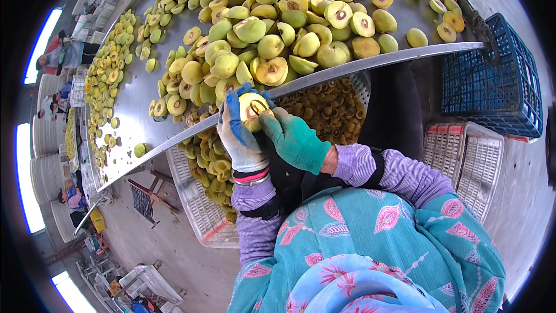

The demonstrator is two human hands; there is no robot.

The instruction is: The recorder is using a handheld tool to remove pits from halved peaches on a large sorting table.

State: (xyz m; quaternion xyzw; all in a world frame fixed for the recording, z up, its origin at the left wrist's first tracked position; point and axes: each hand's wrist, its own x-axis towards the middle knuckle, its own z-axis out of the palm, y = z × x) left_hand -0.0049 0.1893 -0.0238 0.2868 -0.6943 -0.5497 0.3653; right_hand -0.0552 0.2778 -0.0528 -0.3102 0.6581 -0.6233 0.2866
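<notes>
My left hand (pixel 240 132), in a white and blue work glove, holds a halved yellow-green fruit (pixel 250 111) with its cut face up, just over the metal table's near edge. In a green glove, my right hand (pixel 297 137) is closed at the fruit's right side. A thin curved metal loop (pixel 257 105) shows at the cut face, by my right fingertips; its handle is hidden in the glove. Many halved fruits (pixel 269 46), some with brown centres, lie heaped on the metal table (pixel 130 130) beyond my hands.
Below the table edge stand a white plastic crate (pixel 191 208) of green fruit pieces and a container of brown fruit scraps (pixel 334 108). On the right are a blue plastic crate (pixel 482 87) and white crates (pixel 473 161). Several people work far off at the left.
</notes>
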